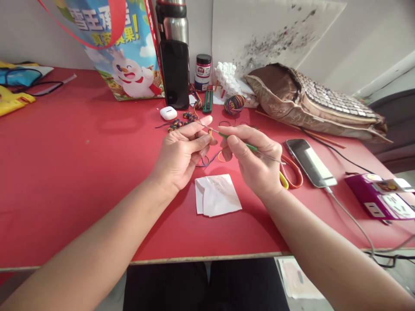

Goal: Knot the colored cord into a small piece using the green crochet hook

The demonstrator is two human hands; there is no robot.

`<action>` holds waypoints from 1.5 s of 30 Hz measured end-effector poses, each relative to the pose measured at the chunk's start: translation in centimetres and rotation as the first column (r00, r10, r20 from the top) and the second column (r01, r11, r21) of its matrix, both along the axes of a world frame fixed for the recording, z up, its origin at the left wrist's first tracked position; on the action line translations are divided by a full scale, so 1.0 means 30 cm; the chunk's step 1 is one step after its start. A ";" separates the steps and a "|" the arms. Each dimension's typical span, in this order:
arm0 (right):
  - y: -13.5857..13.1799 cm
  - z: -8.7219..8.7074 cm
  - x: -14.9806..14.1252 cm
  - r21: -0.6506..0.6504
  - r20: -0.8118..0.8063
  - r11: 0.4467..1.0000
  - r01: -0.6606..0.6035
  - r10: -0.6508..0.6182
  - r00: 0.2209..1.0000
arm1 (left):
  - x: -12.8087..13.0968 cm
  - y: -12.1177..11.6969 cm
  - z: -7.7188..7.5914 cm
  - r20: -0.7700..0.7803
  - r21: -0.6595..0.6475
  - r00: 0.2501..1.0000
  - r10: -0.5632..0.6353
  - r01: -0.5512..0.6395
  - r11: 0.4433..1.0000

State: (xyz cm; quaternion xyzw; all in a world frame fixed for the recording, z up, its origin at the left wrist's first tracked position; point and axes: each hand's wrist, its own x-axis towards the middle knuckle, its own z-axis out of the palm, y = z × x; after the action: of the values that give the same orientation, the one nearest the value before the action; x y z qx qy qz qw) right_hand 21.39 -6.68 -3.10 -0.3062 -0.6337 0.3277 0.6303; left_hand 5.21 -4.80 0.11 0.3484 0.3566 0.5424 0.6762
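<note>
My left hand (pixel 186 149) pinches a small bit of multicoloured yarn (pixel 210 132) between thumb and fingers, its index finger stretched out. In my right hand (pixel 254 153) is a crochet hook (pixel 251 147) with a green grip, held like a pen. The hook's tip meets the yarn at my left fingertips; its other metal end sticks out past the right hand. Loose strands of the yarn hang below onto the red table. Just behind my left hand lie small dark multicoloured crocheted pieces (pixel 176 125). A ball of the same yarn (pixel 234 104) sits farther back.
A folded white paper (pixel 218 195) lies in front of my hands. Scissors (pixel 293 172) and a charging phone (pixel 310 163) are at the right, near a purple power strip (pixel 372 196). Behind stand a black phone (pixel 175 74), a white earphone case (pixel 168 113) and a printed bag (pixel 129 56).
</note>
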 end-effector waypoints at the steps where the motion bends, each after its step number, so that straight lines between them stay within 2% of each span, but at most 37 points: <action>1: 0.002 -0.002 0.002 -0.002 -0.003 1.000 -0.008 0.008 1.000 | 0.000 0.001 -0.001 0.000 0.001 1.000 0.003 -0.003 1.000; 15: 0.019 -0.021 0.023 -0.096 -0.032 0.995 -0.006 0.003 0.999 | -0.005 0.012 0.000 -0.026 -0.007 0.999 0.033 -0.033 0.999; 30: 0.022 -0.009 0.036 -0.088 -0.055 0.995 -0.048 0.043 0.998 | -0.016 0.022 -0.003 -0.025 -0.018 0.999 0.029 -0.029 0.999; 40: 0.021 -0.006 0.028 -0.088 -0.028 0.996 -0.031 0.028 0.999 | -0.022 0.020 -0.009 -0.033 0.002 0.999 -0.034 0.034 0.999; 45: 0.025 -0.002 0.039 -0.072 -0.026 0.997 -0.021 0.020 0.999 | -0.027 0.029 -0.011 -0.050 -0.005 0.998 -0.025 0.024 1.000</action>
State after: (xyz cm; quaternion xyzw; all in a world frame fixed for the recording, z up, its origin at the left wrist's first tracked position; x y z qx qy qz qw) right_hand 22.56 -5.91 -3.17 -0.3183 -0.6165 0.3608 0.6232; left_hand 4.41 -3.93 -0.21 0.3646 0.3703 0.5243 0.6746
